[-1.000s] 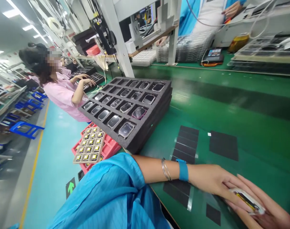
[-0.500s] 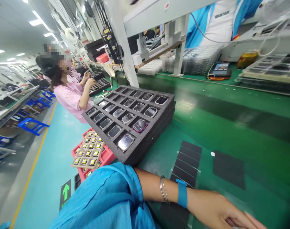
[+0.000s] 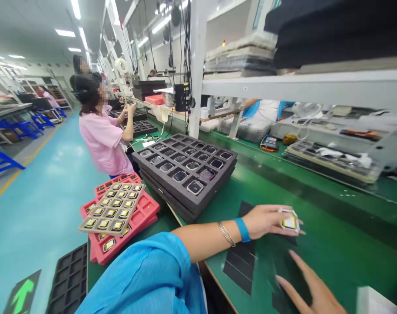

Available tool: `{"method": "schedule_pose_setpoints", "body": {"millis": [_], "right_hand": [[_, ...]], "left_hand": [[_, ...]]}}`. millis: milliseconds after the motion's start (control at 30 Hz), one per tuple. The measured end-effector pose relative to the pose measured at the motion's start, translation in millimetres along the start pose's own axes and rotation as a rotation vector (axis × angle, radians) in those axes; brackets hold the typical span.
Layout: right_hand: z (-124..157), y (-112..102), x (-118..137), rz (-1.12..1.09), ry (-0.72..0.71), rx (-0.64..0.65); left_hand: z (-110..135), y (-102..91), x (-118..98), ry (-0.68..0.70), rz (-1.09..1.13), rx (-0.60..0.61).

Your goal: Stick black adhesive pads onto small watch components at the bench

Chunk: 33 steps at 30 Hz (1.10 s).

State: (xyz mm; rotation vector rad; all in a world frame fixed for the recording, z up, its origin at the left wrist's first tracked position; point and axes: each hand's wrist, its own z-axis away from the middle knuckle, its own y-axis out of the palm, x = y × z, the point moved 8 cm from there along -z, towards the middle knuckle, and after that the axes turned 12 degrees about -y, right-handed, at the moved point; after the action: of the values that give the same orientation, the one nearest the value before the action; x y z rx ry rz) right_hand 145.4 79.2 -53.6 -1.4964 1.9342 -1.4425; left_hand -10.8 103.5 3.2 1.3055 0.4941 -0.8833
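Observation:
My left hand [image 3: 265, 220], with a blue band and metal bangles at the wrist, is stretched over the green bench. It grips a small square watch case [image 3: 289, 222] with a pale frame and a yellow and white inside. My right hand [image 3: 311, 285] is at the lower right with thumb and finger apart, nothing between them, just short of the left hand. Under both hands lie dark mats [image 3: 242, 261]. Similar yellow and white pieces fill a beige tray [image 3: 115, 210] on stacked red trays [image 3: 152, 205] to the left.
A stack of black foam trays [image 3: 214, 192] holding watch cases stands beyond my left arm. A white shelf [image 3: 303, 80] crosses above the bench. At the left a co-worker in pink [image 3: 100, 135] works at the same line. A white box [image 3: 374, 301] is at the lower right.
The view has swung left and levelled out. My left hand, earlier cut off at the bottom edge, now shows with the watch case, and my right hand has come into view.

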Motion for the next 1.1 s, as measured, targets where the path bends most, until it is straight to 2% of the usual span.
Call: {"method": "schedule_pose_setpoints", "body": {"millis": [100, 167, 267, 367, 467, 567, 667, 767, 967, 1033, 1100], "right_hand": [[-4, 18, 9, 0.087, -0.105, 0.129], [-6, 24, 6, 0.131, -0.12, 0.151], [-10, 26, 3, 0.145, -0.111, 0.16], [-16, 20, 11, 0.146, -0.065, 0.178], [-19, 11, 26, 0.136, 0.001, 0.222], [-22, 6, 34, 0.106, 0.059, 0.272], [-21, 4, 35, 0.076, 0.096, 0.303], [-20, 3, 34, 0.067, 0.102, 0.306], [-16, 7, 35, 0.054, 0.101, 0.297], [-15, 7, 35, 0.045, 0.099, 0.274], [-17, -2, 33, 0.038, 0.062, 0.209]], "left_hand": [[21, 15.6, -35, 0.124, -0.023, -0.023], [44, 29.0, -55, 0.259, -0.217, -0.032], [99, 46.4, -82, 0.595, -0.653, -0.129], [168, 57.0, -100, 0.961, -1.063, -0.302], [225, 50.4, -117, 1.198, -1.328, -0.539], [254, 31.4, -143, 1.284, -1.423, -0.757], [260, 12.1, -166, 1.23, -1.527, -0.888], [258, -16.8, -194, 1.07, -1.596, -1.023], [263, -110.8, -282, 0.643, -1.456, -1.427], [259, -138.4, -308, 0.505, -1.43, -1.513], [250, -162.8, -326, 0.346, -1.415, -1.575]]}}
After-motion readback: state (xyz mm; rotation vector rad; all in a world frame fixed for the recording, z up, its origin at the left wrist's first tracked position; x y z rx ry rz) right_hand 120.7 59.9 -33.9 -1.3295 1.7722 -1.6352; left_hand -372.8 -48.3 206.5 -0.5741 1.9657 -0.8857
